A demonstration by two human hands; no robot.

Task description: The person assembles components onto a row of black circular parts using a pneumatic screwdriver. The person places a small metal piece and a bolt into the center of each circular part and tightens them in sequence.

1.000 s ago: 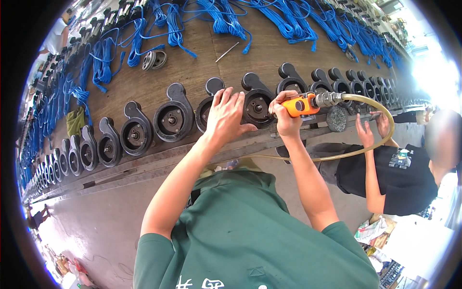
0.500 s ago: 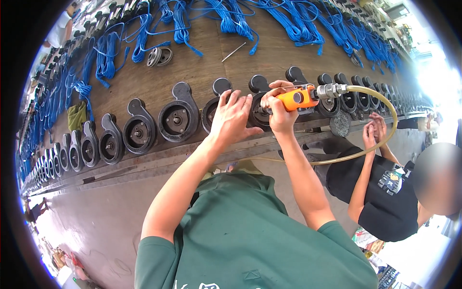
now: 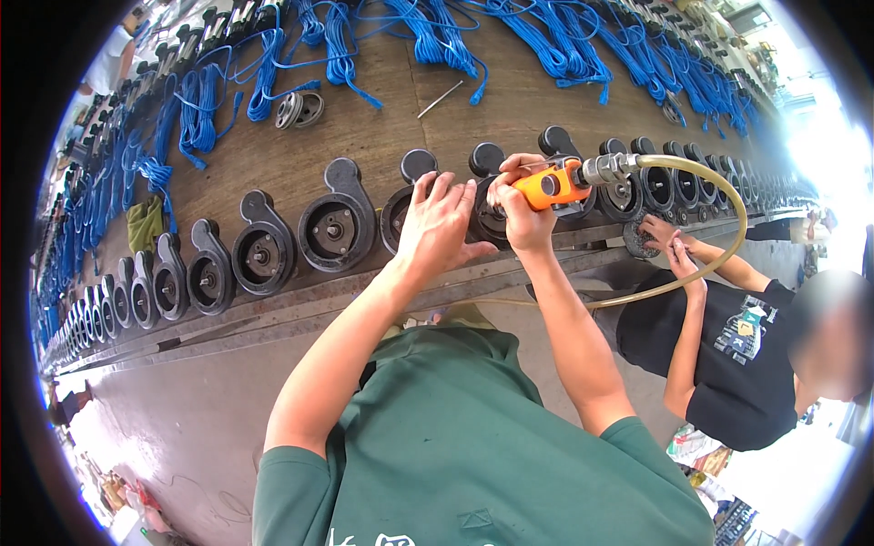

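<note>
My right hand [image 3: 521, 214] is wrapped around an orange air tool [image 3: 553, 186], its metal fitting pointing right into a clear yellowish hose [image 3: 739, 205]. It is over one of the black round housings [image 3: 486, 158], and the tool's working end is hidden by my fingers. My left hand [image 3: 437, 221] lies with fingers spread over the neighbouring black housing [image 3: 418, 165], covering much of its round face. Left of it stands an uncovered housing [image 3: 335, 229], showing a round recess with a metal shaft in the middle.
The housings run in a long row along the front edge of the brown table [image 3: 391, 127]. Bundles of blue rope [image 3: 428, 41], two metal wheels [image 3: 299, 108] and a thin metal rod [image 3: 441, 99] lie farther back. At right, a co-worker in black [image 3: 728, 355] reaches to a grey round pad [image 3: 640, 238].
My right hand and the air tool have shifted slightly left, drawing the hose along. The co-worker's hands have moved left onto the grey pad. My left hand has barely moved.
</note>
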